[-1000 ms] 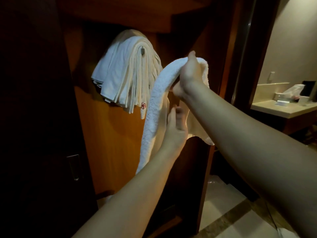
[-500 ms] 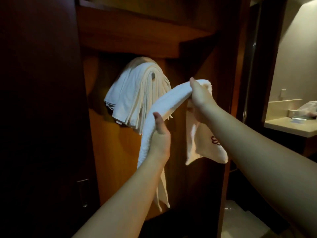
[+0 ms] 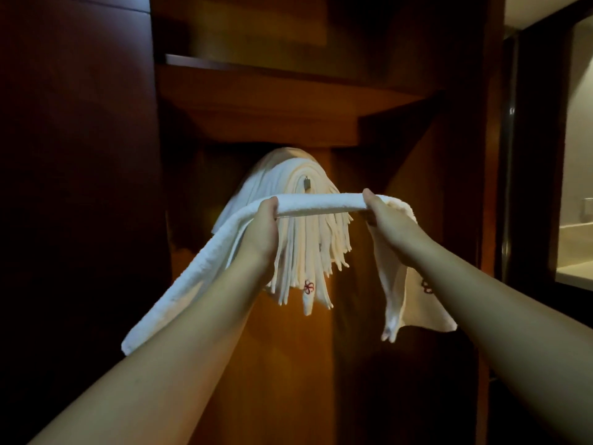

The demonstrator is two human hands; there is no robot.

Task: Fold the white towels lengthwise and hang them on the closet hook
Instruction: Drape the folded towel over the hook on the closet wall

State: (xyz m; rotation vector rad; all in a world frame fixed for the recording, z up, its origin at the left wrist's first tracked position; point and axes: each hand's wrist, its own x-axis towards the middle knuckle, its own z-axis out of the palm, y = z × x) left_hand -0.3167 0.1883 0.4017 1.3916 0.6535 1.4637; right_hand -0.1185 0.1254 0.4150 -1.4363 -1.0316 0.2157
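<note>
I've got L hand (image 3: 261,229) & R hand (image 3: 386,224) both clenched round the folded towel (image 3: 321,203), stretched level just in front of the hook (image 3: 307,182) w/ hung towels (image 3: 305,248); hanging step, next lift over hook.

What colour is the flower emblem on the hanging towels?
Red, on white hanging towels; the emblem shows in the head view.

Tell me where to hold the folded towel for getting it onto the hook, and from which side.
Hold the towel on its taut middle span, as the left hand and right hand do now, coming from below and the near side. Both ends hang free, so the straight stretch between the hands can likely drop over the hook above the hung towels.
</note>
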